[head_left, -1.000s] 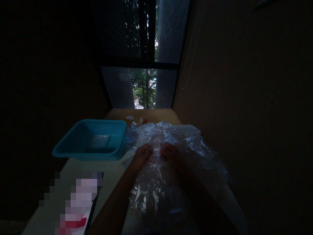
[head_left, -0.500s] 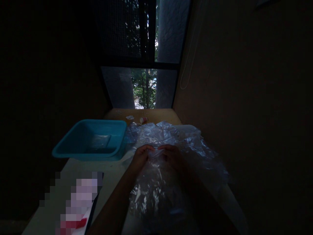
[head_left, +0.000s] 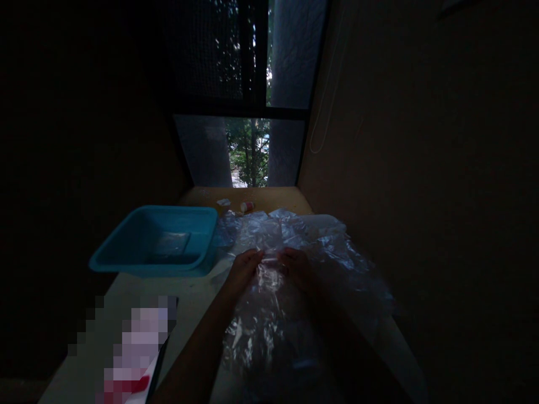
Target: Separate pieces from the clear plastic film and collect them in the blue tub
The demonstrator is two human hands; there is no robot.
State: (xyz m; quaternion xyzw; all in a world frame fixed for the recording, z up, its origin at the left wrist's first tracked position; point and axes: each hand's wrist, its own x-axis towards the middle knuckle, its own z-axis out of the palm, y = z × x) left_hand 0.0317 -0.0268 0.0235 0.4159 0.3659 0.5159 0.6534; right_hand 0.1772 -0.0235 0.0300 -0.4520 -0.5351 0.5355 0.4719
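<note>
From the head view, I see the left hand [head_left: 245,266] and the right hand [head_left: 298,268] set near each other above the counter [head_left: 191,297], fingers of both pinching a sheet of clear plastic [head_left: 269,280] that runs between them and down between the forearms. Beyond and to the right lies crumpled clear film [head_left: 341,252]; on the left sits a blue tub [head_left: 147,267], with a small container [head_left: 247,207] on its side near the window [head_left: 247,151]
</note>
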